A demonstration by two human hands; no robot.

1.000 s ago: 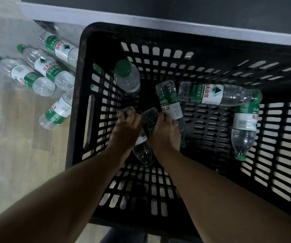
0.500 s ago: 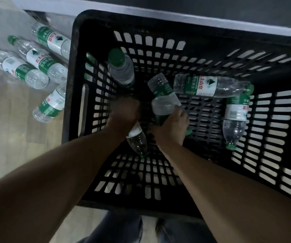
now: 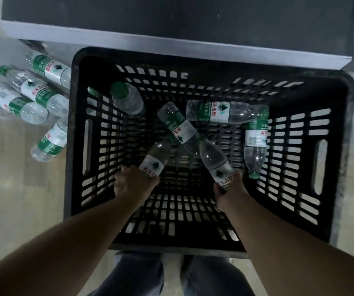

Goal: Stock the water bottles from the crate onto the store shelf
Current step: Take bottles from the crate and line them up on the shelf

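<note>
Two hands, left (image 3: 135,182) and right (image 3: 229,189), each gripping a bottle, inside black crate (image 3: 329,167)

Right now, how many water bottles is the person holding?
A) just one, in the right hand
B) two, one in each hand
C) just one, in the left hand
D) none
B: over the black crate, the left hand grips one bottle by its base end, and the right hand grips another bottle the same way.
</note>
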